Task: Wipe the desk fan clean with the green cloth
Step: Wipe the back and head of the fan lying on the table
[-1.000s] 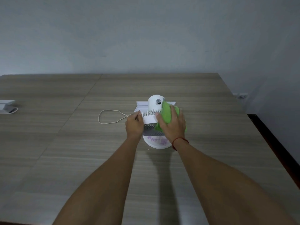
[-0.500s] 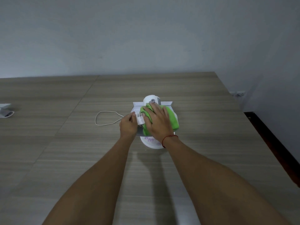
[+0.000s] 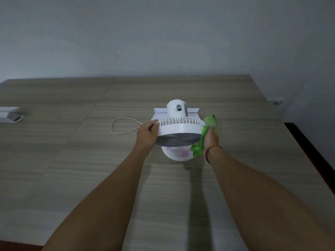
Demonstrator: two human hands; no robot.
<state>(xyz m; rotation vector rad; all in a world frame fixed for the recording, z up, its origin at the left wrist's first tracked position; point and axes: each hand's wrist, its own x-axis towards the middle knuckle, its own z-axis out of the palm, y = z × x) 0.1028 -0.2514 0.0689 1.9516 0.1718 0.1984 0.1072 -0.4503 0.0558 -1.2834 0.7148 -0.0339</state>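
You are in the middle of the wiping itself, working on the rim of the fan (image 3: 179,126), which stands on the wooden table (image 3: 72,160) a little right of centre, directly in front of you. Your left hand (image 3: 147,134) grips the left edge of the round head, fingers curled over the ribbed side, steadying it. Your right hand (image 3: 210,137) is clenched around the green cloth (image 3: 208,124) and presses it against the right edge of the head; the loose end of the cloth hangs down beside the round base (image 3: 178,153). The head is tipped forward so the grille faces down and towards you, and the motor housing (image 3: 177,109) sticks up and away from you; the axis through the motor therefore leans steeply rather than lying level, and the flat disc of the head spans left to right between your hands. From here the next move looks like carrying the cloth along the rim or onto the slatted back, keeping the left grip firm so the head does not swing on its hinge. The white cord (image 3: 123,125) loops on the table to the left, clear of both hands.
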